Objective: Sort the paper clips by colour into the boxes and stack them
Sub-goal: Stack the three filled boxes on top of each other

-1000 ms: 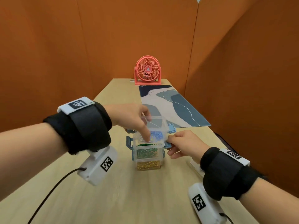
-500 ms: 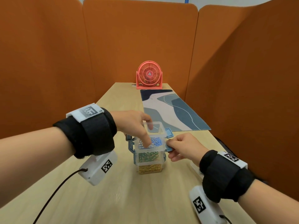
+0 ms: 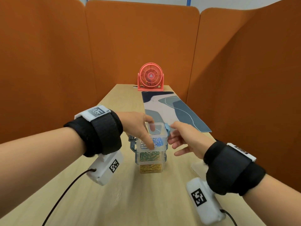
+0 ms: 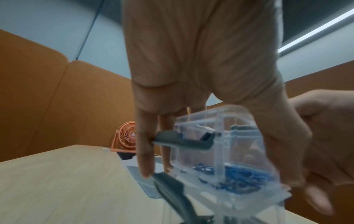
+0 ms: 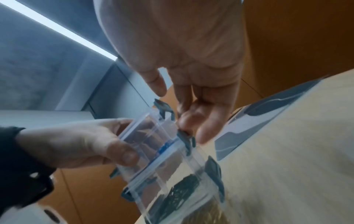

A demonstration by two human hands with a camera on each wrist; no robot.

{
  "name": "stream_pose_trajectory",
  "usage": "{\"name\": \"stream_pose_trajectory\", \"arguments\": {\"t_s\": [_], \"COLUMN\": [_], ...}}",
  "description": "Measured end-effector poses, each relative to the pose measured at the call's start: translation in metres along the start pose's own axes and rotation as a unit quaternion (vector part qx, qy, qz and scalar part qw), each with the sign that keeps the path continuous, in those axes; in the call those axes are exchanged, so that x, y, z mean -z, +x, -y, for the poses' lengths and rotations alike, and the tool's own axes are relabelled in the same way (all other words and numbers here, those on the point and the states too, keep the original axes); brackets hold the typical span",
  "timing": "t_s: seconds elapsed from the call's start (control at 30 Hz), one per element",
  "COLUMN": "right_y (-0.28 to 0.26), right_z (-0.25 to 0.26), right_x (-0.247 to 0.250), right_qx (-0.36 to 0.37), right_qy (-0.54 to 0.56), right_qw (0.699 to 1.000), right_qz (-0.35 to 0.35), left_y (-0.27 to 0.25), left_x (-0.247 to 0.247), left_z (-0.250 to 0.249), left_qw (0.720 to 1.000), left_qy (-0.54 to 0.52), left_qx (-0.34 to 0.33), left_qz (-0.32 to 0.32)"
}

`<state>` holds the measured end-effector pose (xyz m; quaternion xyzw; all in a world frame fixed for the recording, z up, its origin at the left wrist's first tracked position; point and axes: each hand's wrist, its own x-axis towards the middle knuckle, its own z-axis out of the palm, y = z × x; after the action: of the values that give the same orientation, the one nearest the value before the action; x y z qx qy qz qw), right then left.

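Note:
Three clear boxes stand stacked on the table: gold clips in the bottom box (image 3: 150, 168), green clips in the middle box (image 3: 149, 156), blue clips in the top box (image 3: 158, 142). My left hand (image 3: 136, 126) grips the top box (image 4: 226, 151) from above, thumb on its near face and fingers over the far side. My right hand (image 3: 184, 137) is at the stack's right side. Its fairly straight fingers touch the blue latch (image 3: 167, 128) at the lid edge, and this latch (image 5: 184, 134) shows against the fingertips in the right wrist view.
A patterned blue-grey mat (image 3: 175, 110) lies behind the stack on the right, and a coral desk fan (image 3: 150, 77) stands at the table's far end. Orange partitions close in three sides. A small white flat piece (image 3: 197, 167) lies by my right wrist.
My right hand has moved up from the lower side latch to the latch at the top box's lid edge. My left hand keeps its hold on the top box.

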<state>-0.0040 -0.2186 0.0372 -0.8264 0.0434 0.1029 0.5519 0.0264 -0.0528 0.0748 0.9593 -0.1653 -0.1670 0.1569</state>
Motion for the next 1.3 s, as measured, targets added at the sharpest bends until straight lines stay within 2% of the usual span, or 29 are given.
{"name": "stream_pose_trajectory", "arguments": {"t_s": [0.1,0.27,0.37,0.67,0.8,0.87,0.9,0.97,1.0,1.07,1.13,1.2,1.3], "right_y": [-0.004,-0.002,-0.003,0.001,0.002,0.003,0.003,0.002,0.001,-0.001,-0.002,0.002,0.005], "right_z": [0.002,0.003,0.006,0.007,0.004,-0.003,-0.008,-0.019,-0.026,-0.039,-0.050,-0.059,-0.064], "right_x": [-0.002,-0.008,-0.009,-0.008,0.004,0.018,0.025,0.039,0.044,0.049,0.049,0.045,0.041], "right_qx": [-0.004,0.032,0.039,0.060,0.032,0.004,-0.002,-0.027,-0.055,-0.126,-0.168,-0.175,-0.160], "right_qy": [-0.076,-0.135,-0.155,-0.181,-0.161,-0.205,-0.265,-0.406,-0.454,-0.484,-0.491,-0.501,-0.478], "right_qw": [0.996,0.990,0.987,0.981,0.986,0.979,0.963,0.912,0.889,0.866,0.854,0.846,0.863], "right_qz": [0.039,0.009,-0.005,-0.020,0.003,-0.017,-0.039,-0.050,-0.035,0.006,0.034,0.045,0.035], "left_y": [-0.007,-0.005,-0.001,0.011,0.011,0.009,0.007,0.003,0.002,-0.002,-0.003,-0.004,-0.006], "left_x": [0.000,-0.001,-0.001,-0.002,-0.002,0.000,0.001,0.004,0.006,0.006,0.004,0.002,0.002], "left_z": [0.000,0.008,0.006,-0.007,-0.008,-0.004,-0.001,0.004,0.007,0.010,0.012,0.011,0.008], "left_qw": [0.999,0.984,0.976,0.973,0.976,0.982,0.985,0.989,0.989,0.987,0.987,0.989,0.981], "left_qy": [-0.019,-0.109,-0.141,-0.077,-0.053,-0.035,-0.027,-0.048,-0.076,-0.125,-0.126,-0.087,-0.061], "left_qx": [0.021,0.141,0.167,0.218,0.209,0.182,0.167,0.138,0.123,0.097,0.084,0.077,0.044], "left_qz": [0.022,0.028,0.004,-0.018,-0.018,-0.023,-0.026,-0.033,-0.036,-0.039,-0.053,-0.091,-0.177]}}
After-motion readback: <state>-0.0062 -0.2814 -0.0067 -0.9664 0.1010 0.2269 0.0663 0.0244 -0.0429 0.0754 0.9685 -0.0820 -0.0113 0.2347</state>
